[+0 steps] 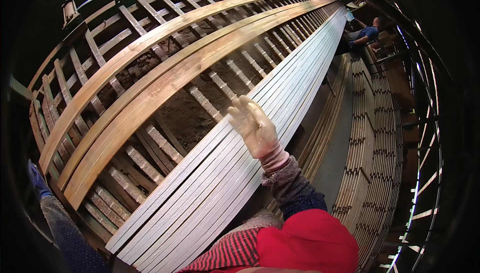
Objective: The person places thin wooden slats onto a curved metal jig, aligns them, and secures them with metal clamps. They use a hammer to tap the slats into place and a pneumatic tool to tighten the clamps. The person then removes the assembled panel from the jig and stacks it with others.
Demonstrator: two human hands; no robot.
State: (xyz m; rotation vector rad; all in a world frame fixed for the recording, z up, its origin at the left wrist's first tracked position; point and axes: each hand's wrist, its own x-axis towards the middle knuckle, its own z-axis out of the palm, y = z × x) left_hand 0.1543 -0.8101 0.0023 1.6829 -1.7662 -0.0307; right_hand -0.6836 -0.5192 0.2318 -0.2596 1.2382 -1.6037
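My right hand (254, 125), in a cream rubber glove with a pink cuff, is over the row of white-painted boards (220, 173). Its fingers are stretched out, and nothing shows in them. Whether it touches the boards I cannot tell. At the far left my left hand (38, 179) wears a blue glove, its fingers extended beside the near ends of the bare wooden boards (145, 105). No held thing shows there either. The white boards lie edge to edge, with a dark gap along one of them. The bare boards lie lengthwise, apart from the white ones.
Slatted cross-bars (225, 84) carry the boards above a dirt floor (187, 120). Stacked wooden strips (360, 143) stand to the right, past a grey floor strip (331, 173). Another person (367, 33) in blue is at the far end. A metal fixture (71, 12) sits at the upper left.
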